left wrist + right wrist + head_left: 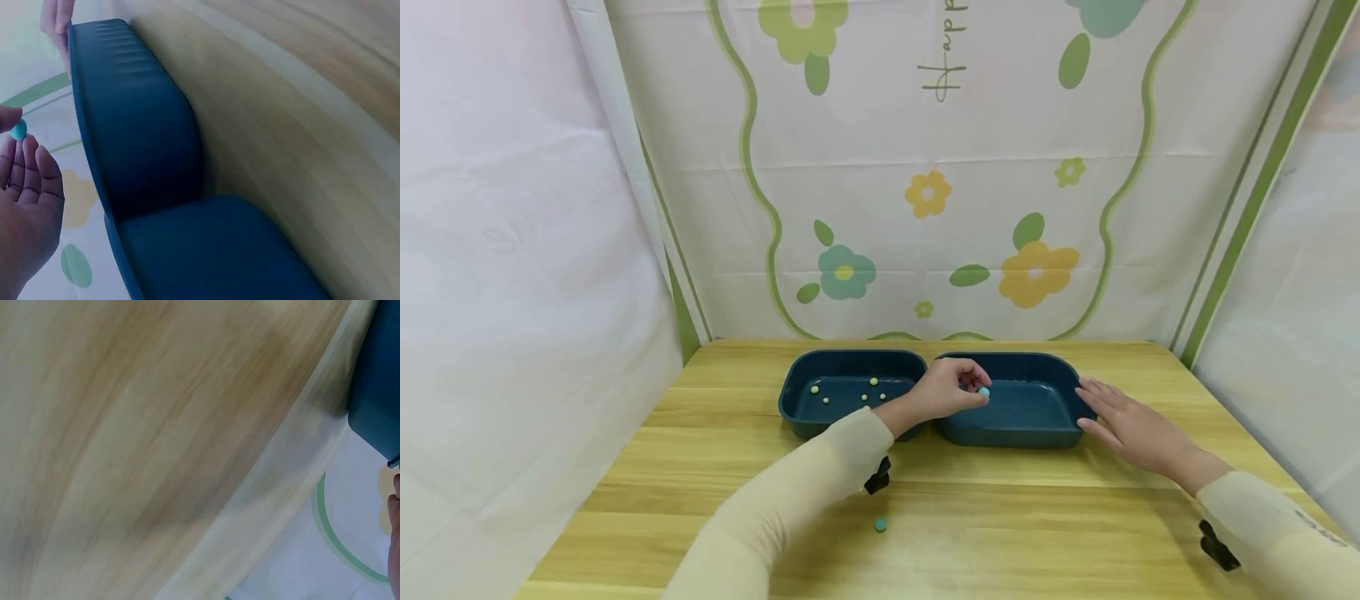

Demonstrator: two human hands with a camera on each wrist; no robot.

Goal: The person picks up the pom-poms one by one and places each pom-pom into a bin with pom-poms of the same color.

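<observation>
In the head view, the left hand (942,390) pinches a blue ball (983,392) above the right tray (1009,437), whose end the right hand (1138,429) touches with straight fingers. The left wrist view shows the same pinch; the right wrist view, little of its hand.

The head view looks forward and down, the right tray (1009,437) at four o'clock. Both nearer, tipped wrist views share it, at ten (left) and two (right).

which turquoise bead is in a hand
The turquoise bead pinched in the left hand; the other bead lies loose on the table.
</observation>
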